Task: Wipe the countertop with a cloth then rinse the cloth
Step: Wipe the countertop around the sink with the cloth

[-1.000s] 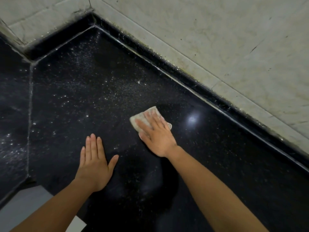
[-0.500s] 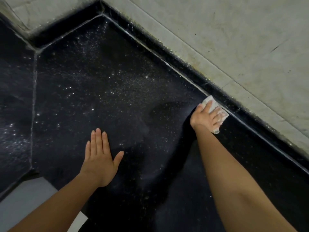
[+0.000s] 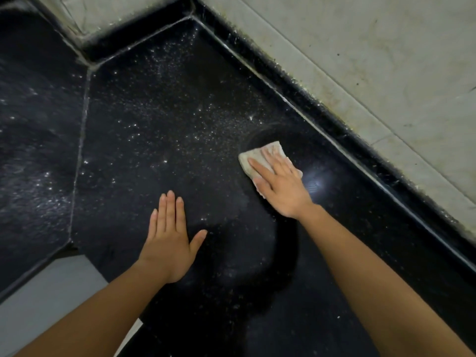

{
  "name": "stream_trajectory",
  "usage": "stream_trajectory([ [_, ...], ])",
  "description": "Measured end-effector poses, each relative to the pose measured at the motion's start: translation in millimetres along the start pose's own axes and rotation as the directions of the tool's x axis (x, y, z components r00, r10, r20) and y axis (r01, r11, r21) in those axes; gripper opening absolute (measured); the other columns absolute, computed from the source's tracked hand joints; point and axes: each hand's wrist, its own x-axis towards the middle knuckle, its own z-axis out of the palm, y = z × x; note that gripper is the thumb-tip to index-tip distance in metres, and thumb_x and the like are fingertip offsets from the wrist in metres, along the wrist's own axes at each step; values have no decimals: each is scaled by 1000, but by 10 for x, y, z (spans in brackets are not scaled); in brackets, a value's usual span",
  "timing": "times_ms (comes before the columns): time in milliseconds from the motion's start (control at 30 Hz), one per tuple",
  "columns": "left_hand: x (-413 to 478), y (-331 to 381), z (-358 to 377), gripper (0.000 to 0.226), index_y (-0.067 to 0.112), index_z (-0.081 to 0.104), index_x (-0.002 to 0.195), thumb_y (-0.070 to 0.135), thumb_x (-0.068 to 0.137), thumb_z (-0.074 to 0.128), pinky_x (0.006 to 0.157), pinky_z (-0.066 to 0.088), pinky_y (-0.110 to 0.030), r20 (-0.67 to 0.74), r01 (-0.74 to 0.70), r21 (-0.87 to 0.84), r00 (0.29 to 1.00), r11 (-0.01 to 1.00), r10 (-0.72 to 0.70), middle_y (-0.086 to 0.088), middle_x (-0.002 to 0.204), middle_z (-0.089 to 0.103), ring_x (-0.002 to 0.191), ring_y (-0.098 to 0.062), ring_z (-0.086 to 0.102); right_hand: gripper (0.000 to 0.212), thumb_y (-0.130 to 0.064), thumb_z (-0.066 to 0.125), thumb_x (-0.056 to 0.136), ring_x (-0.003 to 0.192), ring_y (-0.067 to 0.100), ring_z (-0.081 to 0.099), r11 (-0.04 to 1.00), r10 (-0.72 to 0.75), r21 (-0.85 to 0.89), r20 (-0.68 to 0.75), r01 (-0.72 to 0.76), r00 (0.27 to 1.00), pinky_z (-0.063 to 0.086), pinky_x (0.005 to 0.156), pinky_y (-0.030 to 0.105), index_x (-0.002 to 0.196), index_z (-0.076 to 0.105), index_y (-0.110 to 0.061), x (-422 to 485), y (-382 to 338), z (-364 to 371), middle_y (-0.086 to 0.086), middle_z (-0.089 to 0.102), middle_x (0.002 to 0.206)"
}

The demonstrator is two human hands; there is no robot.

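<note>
A black speckled countertop (image 3: 159, 130) fills the view, dusted with white specks toward the far corner. A small folded beige cloth (image 3: 253, 157) lies flat on it, right of centre. My right hand (image 3: 280, 186) presses down on the cloth with fingers spread, covering its near half. My left hand (image 3: 171, 240) rests flat on the bare counter, palm down, fingers together, holding nothing. A wiped darker arc curves just beyond the cloth.
A low black upstand (image 3: 334, 119) runs along the pale tiled wall (image 3: 373, 60) at the right and back. A seam (image 3: 79, 150) splits the counter at the left. The counter's front edge meets grey floor (image 3: 43, 300) at lower left.
My right hand has slid the cloth back from the wall upstand toward the middle of the counter. My left hand has stayed flat in place.
</note>
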Motion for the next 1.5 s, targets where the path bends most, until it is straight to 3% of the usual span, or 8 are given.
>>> stream_trajectory([
  [133, 5, -28, 31, 91, 6, -36, 134, 68, 70, -21, 111, -22, -37, -25, -27, -15, 999, 1000, 27, -12, 141, -47, 129, -23, -45, 55, -52, 20, 98, 143, 30, 19, 900, 425, -2, -216, -436, 879, 12, 116, 39, 150, 23, -34, -249, 479, -83, 12, 24, 157],
  [233, 15, -30, 22, 89, 7, -41, 130, 67, 68, -24, 110, -22, -37, -16, -32, -11, 999, 999, 32, -12, 136, -52, 127, -24, -47, 54, -46, 16, 102, 148, 24, -3, 649, 760, 194, -190, -735, 621, -4, 119, 41, 153, 8, -33, -84, 539, -140, 5, 0, 162],
  [333, 11, -28, 4, 84, 6, -48, 123, 64, 66, -29, 108, -23, -38, -11, -30, 13, 999, 999, 30, -12, 129, -58, 124, -25, -49, 54, -45, 16, 102, 148, 27, -10, 537, 842, 297, -132, -789, 523, -10, 117, 44, 153, 3, -33, 306, 331, -173, 6, -6, 162],
  [667, 4, -32, 5, 82, 8, -50, 121, 65, 65, -30, 107, -24, -37, -7, -27, 32, 1000, 999, 28, -10, 126, -60, 122, -23, -51, 50, -45, 24, 102, 148, 17, -11, 974, 205, 110, -63, -197, 977, -11, 116, 37, 151, 15, -39, 631, -378, -49, 0, 0, 162],
  [767, -6, -28, -2, 83, 7, -50, 120, 64, 63, -32, 107, -24, -37, -7, -36, 30, 999, 999, 36, -9, 125, -61, 121, -23, -51, 50, -44, 22, 103, 148, 19, -1, 965, 262, 41, -80, -259, 962, -4, 117, 35, 152, 16, -36, 474, -49, -131, 2, 6, 162],
  [1033, 22, -62, 69, 84, 5, -46, 127, 66, 70, -30, 109, -22, -38, -51, -49, -11, 998, 999, 48, -12, 130, -57, 125, -25, -49, 52, -44, 17, 103, 148, 23, -7, 602, 795, 270, -112, -751, 596, -8, 117, 41, 153, 7, -34, 93, 277, -195, 5, -4, 162],
  [1267, 47, -75, 120, 84, 5, -39, 133, 64, 79, -14, 110, -22, -38, -123, -66, -47, 991, 997, 60, -12, 137, -51, 127, -24, -46, 49, -45, 21, 103, 144, 11, -20, 967, 233, 111, -34, -228, 972, -17, 115, 37, 150, 10, -42, -79, -977, 414, 0, -4, 162],
  [1500, -94, -443, 359, 80, 7, -20, 144, 60, 85, -16, 112, -22, -33, -327, -143, 11, 935, 990, 139, -10, 154, -26, 139, -20, -31, 53, -54, 12, 96, 147, 12, -12, 993, -107, -39, 102, 112, 989, -19, 113, 26, 148, 12, -46, -538, -819, 410, -8, 0, 161],
])
